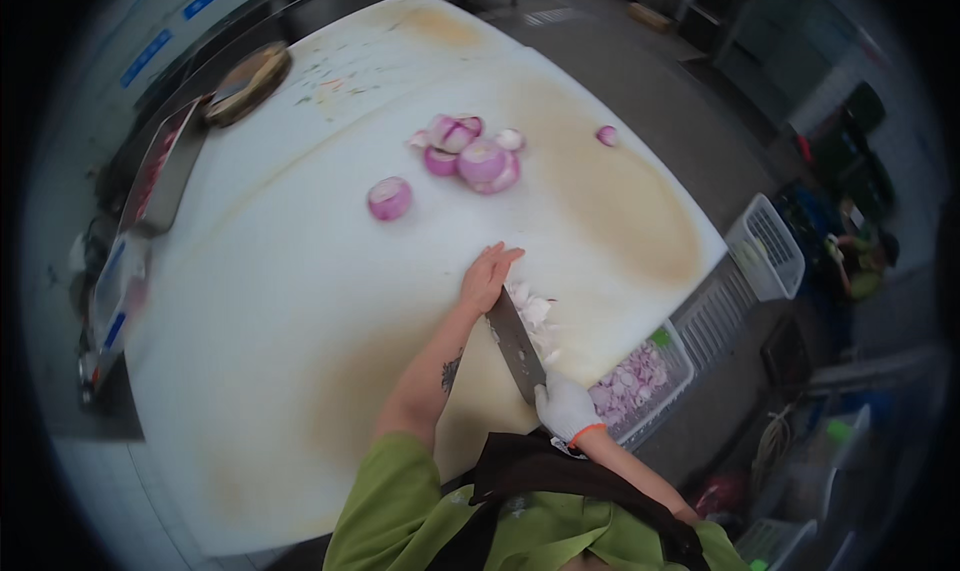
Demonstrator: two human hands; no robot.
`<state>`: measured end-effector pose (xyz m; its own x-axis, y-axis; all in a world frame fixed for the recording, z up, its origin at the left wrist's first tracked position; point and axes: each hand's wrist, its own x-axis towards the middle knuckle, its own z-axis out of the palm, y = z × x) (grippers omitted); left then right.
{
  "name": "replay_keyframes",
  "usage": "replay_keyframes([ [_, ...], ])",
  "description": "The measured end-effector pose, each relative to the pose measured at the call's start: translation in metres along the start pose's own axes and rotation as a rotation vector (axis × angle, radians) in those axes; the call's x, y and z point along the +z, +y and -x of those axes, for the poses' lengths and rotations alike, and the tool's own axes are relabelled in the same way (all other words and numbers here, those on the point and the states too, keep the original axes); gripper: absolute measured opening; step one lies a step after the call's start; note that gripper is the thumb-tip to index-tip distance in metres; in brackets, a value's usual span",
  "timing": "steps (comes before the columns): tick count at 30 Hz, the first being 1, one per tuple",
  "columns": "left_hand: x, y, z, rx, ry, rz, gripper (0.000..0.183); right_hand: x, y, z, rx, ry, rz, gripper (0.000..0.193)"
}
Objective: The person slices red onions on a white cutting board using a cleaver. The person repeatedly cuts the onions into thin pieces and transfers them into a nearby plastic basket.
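My gloved right hand (567,408) is closed around the near end of a broad grey cleaver (517,349), its handle hidden in the white glove. The blade slants away across the white cutting surface (300,291). At its far end is my bare left hand (487,277), fingers stretched out and seeming to rest against the blade. Pale chopped onion pieces (532,309) lie along the blade's right side. Farther off sits a cluster of peeled purple onions (484,161), with a single cut onion (389,199) to its left.
A clear bin of chopped purple onion (632,383) stands by the right edge, below the tabletop. A white basket (766,246) is beyond it. A small onion piece (606,135) lies near the far right edge. At far left are a round wooden board (249,83) and a metal tray (166,171).
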<state>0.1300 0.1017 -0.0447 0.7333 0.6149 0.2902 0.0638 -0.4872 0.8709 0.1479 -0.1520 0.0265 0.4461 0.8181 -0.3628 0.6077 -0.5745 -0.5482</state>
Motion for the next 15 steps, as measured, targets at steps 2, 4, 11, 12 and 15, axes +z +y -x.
replay_keyframes([
  [2,0.036,0.007,-0.009,0.054,-0.11,0.083,0.033,-0.009,0.017,0.012,0.089,0.024,-0.001,0.029],
  [4,0.072,0.02,-0.015,0.081,-0.203,0.138,0.033,-0.024,0.027,0.03,0.209,0.02,-0.031,0.029],
  [11,0.194,0.077,-0.002,0.219,-0.462,0.237,0.032,-0.032,0.101,0.103,0.332,0.233,-0.132,0.028],
  [12,0.206,0.082,0.002,0.239,-0.506,0.236,0.033,-0.031,0.109,0.112,0.361,0.243,-0.156,0.028],
  [15,0.236,0.098,0.012,0.299,-0.633,0.236,0.036,-0.024,0.135,0.14,0.394,0.286,-0.196,0.028],
])
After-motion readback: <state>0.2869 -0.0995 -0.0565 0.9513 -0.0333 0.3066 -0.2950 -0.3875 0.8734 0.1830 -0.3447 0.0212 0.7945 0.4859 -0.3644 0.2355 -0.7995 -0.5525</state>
